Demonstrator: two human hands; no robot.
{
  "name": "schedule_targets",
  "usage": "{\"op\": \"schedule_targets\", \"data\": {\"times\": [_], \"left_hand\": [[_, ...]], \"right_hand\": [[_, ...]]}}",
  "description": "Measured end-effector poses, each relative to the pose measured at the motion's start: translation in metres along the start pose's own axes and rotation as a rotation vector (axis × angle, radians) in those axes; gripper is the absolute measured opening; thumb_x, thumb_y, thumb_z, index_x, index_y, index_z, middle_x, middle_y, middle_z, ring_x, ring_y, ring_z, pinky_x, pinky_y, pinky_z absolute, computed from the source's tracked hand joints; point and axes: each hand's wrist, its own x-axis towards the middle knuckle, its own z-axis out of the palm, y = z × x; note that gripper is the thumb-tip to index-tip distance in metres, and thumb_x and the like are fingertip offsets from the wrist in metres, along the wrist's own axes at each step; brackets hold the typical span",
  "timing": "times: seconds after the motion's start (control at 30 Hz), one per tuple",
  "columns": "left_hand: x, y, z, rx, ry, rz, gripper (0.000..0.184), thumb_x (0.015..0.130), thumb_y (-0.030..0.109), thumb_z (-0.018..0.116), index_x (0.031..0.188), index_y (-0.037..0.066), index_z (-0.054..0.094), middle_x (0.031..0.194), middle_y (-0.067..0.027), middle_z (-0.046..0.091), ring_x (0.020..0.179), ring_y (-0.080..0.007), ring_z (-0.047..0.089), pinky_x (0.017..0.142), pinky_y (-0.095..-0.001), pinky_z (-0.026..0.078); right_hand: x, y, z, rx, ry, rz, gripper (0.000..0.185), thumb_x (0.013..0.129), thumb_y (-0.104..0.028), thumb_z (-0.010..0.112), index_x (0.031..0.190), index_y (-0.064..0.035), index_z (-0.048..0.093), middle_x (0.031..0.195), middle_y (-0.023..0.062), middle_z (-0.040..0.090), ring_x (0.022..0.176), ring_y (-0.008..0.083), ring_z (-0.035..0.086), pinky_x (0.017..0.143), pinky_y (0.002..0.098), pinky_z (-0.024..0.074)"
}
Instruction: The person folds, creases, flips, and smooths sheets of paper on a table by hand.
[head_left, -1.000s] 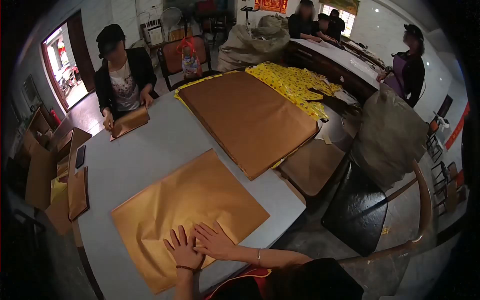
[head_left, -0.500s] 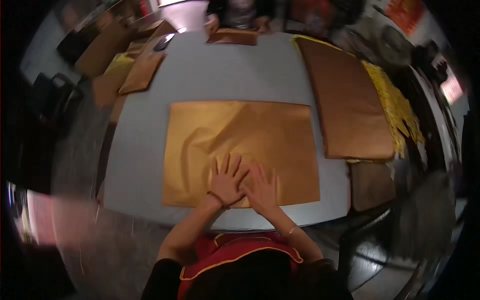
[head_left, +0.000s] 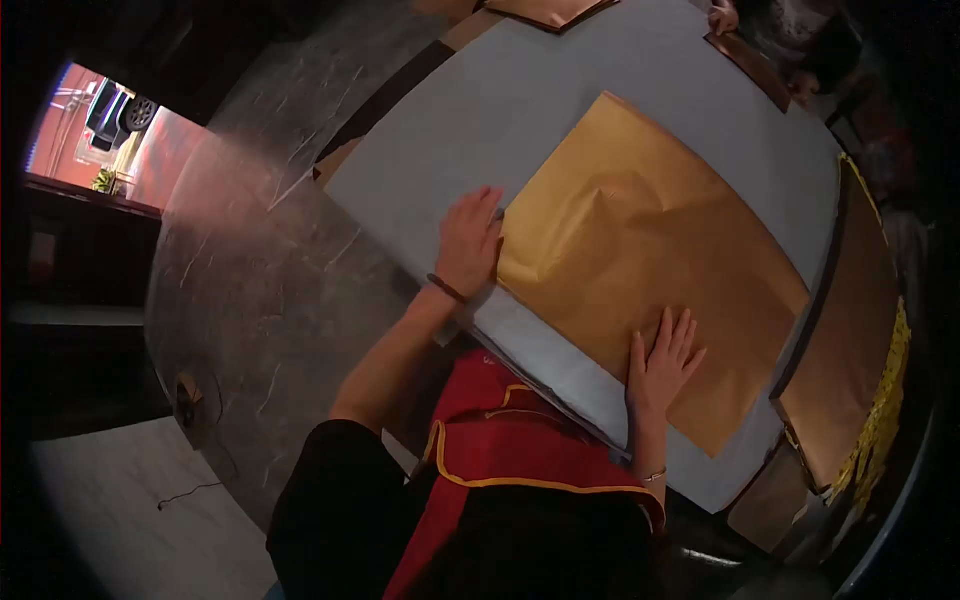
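Observation:
A golden-brown sheet (head_left: pixel 660 220), apparently paper, lies on the grey-topped table (head_left: pixel 450 130) with a raised crease in its left half. My left hand (head_left: pixel 470 240) is at the sheet's left edge, its fingers stretched out close together. A small dark spot shows by its fingertips, too small to name. On the sheet's near edge rests my right hand (head_left: pixel 662 365), flat with fingers spread, holding nothing. Dark bands circle both wrists or forearms.
To the right lies a thick brown stack (head_left: pixel 850 350) with ragged yellow material (head_left: pixel 880 410) along its outer side. Across the table, another person's hand (head_left: pixel 722 17) touches a narrow brown folded piece (head_left: pixel 750 70). A brown packet (head_left: pixel 555 10) sits at the far left edge.
The view has turned left. My hands, close together on the sheet before, are now apart: the left at the sheet's left edge, the right further right along the near edge.

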Motion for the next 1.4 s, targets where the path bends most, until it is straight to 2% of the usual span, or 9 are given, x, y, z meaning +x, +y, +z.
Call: {"op": "schedule_targets", "data": {"times": [0.57, 0.73, 0.8, 0.87, 0.93, 0.97, 1.03, 1.17, 1.4], "left_hand": [[-0.033, -0.007, -0.028, -0.063, 0.093, 0.002, 0.021, 0.081, 0.008, 0.06, 0.101, 0.004, 0.063, 0.111, -0.0138, 0.057, 0.105, -0.0326, 0.051, 0.091, -0.0385, 0.038], [0.008, 0.056, -0.02, -0.317, 0.119, -0.015, 0.039, 0.079, 0.002, 0.057, 0.117, -0.002, 0.051, 0.122, -0.02, 0.048, 0.107, -0.0308, 0.05, 0.092, -0.0389, 0.039], [0.028, 0.104, -0.028, -0.676, 0.602, 0.008, 0.049, 0.078, 0.003, 0.056, 0.125, -0.001, 0.045, 0.131, -0.0195, 0.04, 0.112, -0.031, 0.047, 0.092, -0.0413, 0.039], [0.031, 0.123, -0.036, -0.594, 0.599, 0.119, 0.052, 0.076, 0.005, 0.058, 0.127, 0.004, 0.045, 0.137, -0.0193, 0.033, 0.116, -0.0334, 0.043, 0.094, -0.0434, 0.037], [0.036, 0.125, -0.027, -0.117, 0.1, 0.767, 0.054, 0.079, 0.016, 0.062, 0.13, 0.013, 0.043, 0.142, -0.0186, 0.025, 0.123, -0.0355, 0.036, 0.099, -0.0474, 0.03], [0.032, 0.122, -0.017, -0.119, 0.112, 0.787, 0.054, 0.079, 0.016, 0.062, 0.13, 0.013, 0.043, 0.142, -0.0186, 0.025, 0.123, -0.0355, 0.036, 0.099, -0.0474, 0.03], [0.019, 0.108, 0.011, 0.181, -0.336, 0.398, 0.053, 0.081, 0.031, 0.061, 0.131, 0.02, 0.044, 0.143, -0.018, 0.024, 0.126, -0.0383, 0.03, 0.1, -0.0548, 0.023], [-0.012, 0.081, 0.032, 0.321, -0.453, 0.34, 0.057, 0.083, 0.042, 0.057, 0.132, 0.017, 0.042, 0.142, -0.0172, 0.026, 0.129, -0.0388, 0.024, 0.099, -0.0609, 0.017], [-0.012, 0.084, 0.035, 0.323, -0.453, 0.338, 0.057, 0.083, 0.041, 0.057, 0.132, 0.014, 0.042, 0.14, -0.0176, 0.03, 0.129, -0.0374, 0.025, 0.101, -0.0568, 0.014]], "right_hand": [[0.001, -0.002, 0.002, 0.031, 0.064, 0.002, 0.057, 0.091, -0.04, 0.045, 0.138, -0.0093, 0.034, 0.146, 0.0148, 0.024, 0.136, 0.0298, 0.018, 0.109, 0.0516, 0.0052], [0.002, 0.001, 0.0, 0.102, 0.082, 0.006, 0.058, 0.088, -0.039, 0.048, 0.135, -0.0083, 0.037, 0.145, 0.0157, 0.025, 0.136, 0.0297, 0.018, 0.108, 0.0534, 0.0041], [0.002, 0.0, 0.005, 0.109, 0.107, -0.004, 0.059, 0.087, -0.041, 0.049, 0.134, -0.0077, 0.038, 0.144, 0.0169, 0.028, 0.135, 0.0302, 0.02, 0.107, 0.0555, 0.0061], [0.0, 0.003, 0.006, 0.078, 0.121, -0.02, 0.06, 0.086, -0.042, 0.051, 0.134, -0.0073, 0.038, 0.142, 0.0188, 0.029, 0.134, 0.0305, 0.022, 0.106, 0.0577, 0.0076], [0.0, 0.004, 0.0, 0.142, 0.103, -0.019, 0.061, 0.087, -0.042, 0.051, 0.134, -0.007, 0.038, 0.143, 0.0191, 0.027, 0.134, 0.0304, 0.021, 0.106, 0.0572, 0.0064], [0.001, 0.006, -0.007, 0.21, 0.021, 0.01, 0.061, 0.087, -0.042, 0.05, 0.135, -0.0065, 0.036, 0.145, 0.0191, 0.021, 0.135, 0.0319, 0.019, 0.107, 0.0561, 0.0058], [-0.003, 0.015, -0.022, 0.619, -0.001, 0.044, 0.062, 0.088, -0.042, 0.049, 0.136, -0.0055, 0.034, 0.147, 0.0202, 0.016, 0.136, 0.0345, 0.016, 0.109, 0.0525, 0.0054], [0.003, 0.058, -0.051, 1.085, 0.116, 0.344, 0.056, 0.088, -0.023, 0.055, 0.135, -0.0017, 0.034, 0.148, 0.0192, 0.013, 0.137, 0.0323, 0.016, 0.109, 0.0398, 0.0213], [-0.02, 0.187, -0.051, 0.82, 0.474, 0.485, 0.052, 0.089, -0.02, 0.054, 0.134, -0.002, 0.036, 0.132, 0.0151, 0.038, 0.118, 0.0261, 0.039, 0.098, 0.0367, 0.0331]]}}
